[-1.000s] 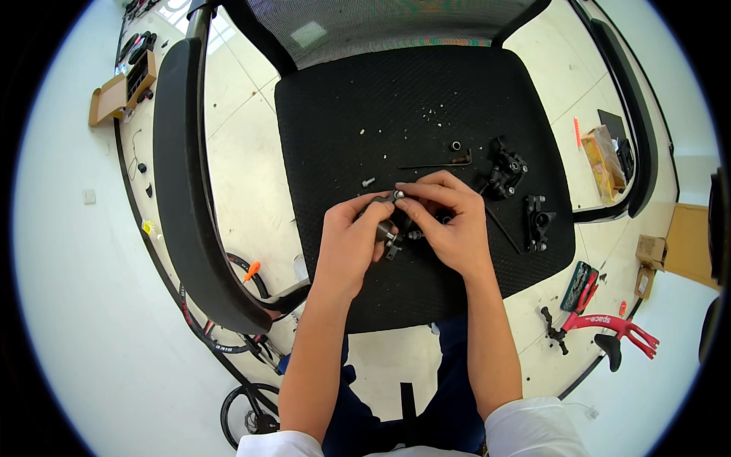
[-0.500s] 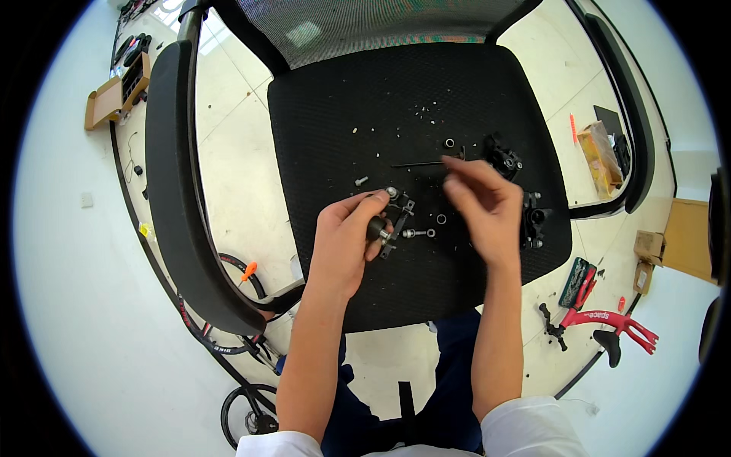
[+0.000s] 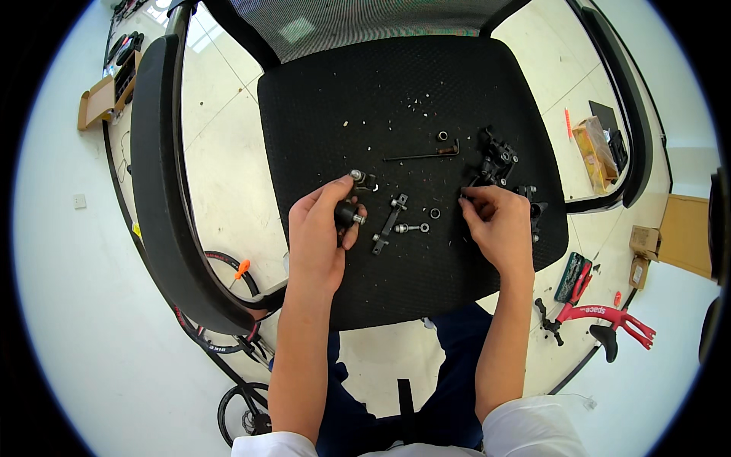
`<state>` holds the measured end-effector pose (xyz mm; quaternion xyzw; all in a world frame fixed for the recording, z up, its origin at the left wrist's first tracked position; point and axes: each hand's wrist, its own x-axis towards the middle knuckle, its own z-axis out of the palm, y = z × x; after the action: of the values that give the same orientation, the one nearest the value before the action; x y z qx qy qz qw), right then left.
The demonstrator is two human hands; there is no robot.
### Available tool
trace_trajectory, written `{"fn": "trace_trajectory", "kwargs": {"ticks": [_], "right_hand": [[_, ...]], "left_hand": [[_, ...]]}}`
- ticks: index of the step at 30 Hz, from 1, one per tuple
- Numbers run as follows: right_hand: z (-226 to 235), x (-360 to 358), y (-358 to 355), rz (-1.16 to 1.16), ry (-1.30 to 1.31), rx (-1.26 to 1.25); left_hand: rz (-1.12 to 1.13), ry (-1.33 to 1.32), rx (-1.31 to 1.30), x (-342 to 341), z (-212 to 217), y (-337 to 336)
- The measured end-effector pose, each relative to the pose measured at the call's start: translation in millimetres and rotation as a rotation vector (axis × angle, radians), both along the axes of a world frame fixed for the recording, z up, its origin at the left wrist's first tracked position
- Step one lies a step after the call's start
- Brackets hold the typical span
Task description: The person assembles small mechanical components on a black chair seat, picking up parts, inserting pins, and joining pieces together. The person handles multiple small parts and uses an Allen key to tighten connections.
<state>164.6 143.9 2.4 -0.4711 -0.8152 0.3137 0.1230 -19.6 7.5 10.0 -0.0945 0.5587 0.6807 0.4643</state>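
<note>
Fingers of my left hand (image 3: 320,232) are wrapped round a black cylindrical part (image 3: 346,213) with a bright metal end. At the thumb tip of that hand is a small black fitting (image 3: 368,182) with a silver bolt head. My right hand (image 3: 499,221) is pinched closed beside a black jointed metal assembly (image 3: 499,156); whatever sits between its fingertips is too small to make out. Between the hands lie a slim black bracket (image 3: 390,224), a silver eye bolt (image 3: 413,228) and a small ring (image 3: 435,213). Beyond them rests a long black hex key (image 3: 422,157).
Everything lies on a black chair seat (image 3: 411,289) with an armrest (image 3: 160,183) on each side. A small bushing (image 3: 442,136) and scattered pale crumbs lie farther up. A second black assembly (image 3: 537,209) is partly behind my right hand. A red bike frame (image 3: 601,312) stands on the floor.
My left hand has moved left, away from the bracket, with the black cylinder in it. The right hand has come down from the hex key toward the black assemblies. The loose bolt is out of sight.
</note>
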Motion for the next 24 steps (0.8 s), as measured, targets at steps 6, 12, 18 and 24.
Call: {"fn": "trace_trajectory", "kwargs": {"ticks": [6,12,18,24], "right_hand": [[5,-13,-6,0.017,0.324,-0.168],[5,-38,-22,0.160,0.708,-0.230],[1,-43,-25,0.187,0.592,-0.132],[-1,-44,-26,0.188,0.563,-0.148]], "left_hand": [[-0.171,0.125,-0.078,7,-5,0],[-0.301,0.280,-0.105,21,0,7],[-0.337,0.316,-0.098,26,-1,10],[-0.351,0.343,-0.135,26,-3,9]]}}
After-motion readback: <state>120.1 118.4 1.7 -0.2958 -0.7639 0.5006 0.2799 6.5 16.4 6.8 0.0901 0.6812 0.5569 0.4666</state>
